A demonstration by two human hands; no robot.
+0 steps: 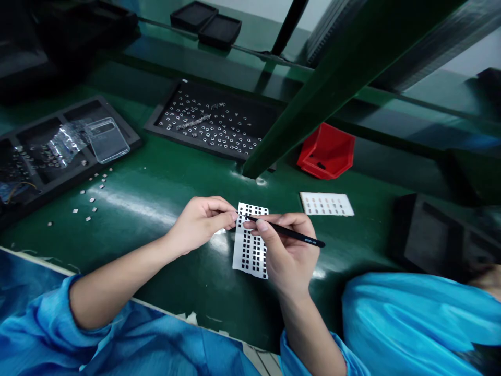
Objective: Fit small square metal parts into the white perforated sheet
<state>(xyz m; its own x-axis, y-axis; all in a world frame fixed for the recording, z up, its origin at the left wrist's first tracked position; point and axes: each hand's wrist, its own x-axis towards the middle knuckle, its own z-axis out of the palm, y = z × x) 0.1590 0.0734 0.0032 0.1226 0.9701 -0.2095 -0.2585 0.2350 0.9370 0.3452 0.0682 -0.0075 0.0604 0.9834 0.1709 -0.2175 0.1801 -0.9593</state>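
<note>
Right grip (291,256) is clasped on the tweezers (291,232), tips directed toward the left grip (201,222). Left thumb and forefinger are pinched together by the upper left edge of the sheet (249,253); any held item is too small to tell. The sheet lies on the counter (188,292), between both grips.

There are the person's two hands (203,222), one pair of tweezers (291,231), one perforated-looking white sheet (238,256), one white card (326,203) and one red bin (331,149). Also there are one clear case (108,140), two far black trays (193,15) and about a dozen loose pieces (92,200).
</note>
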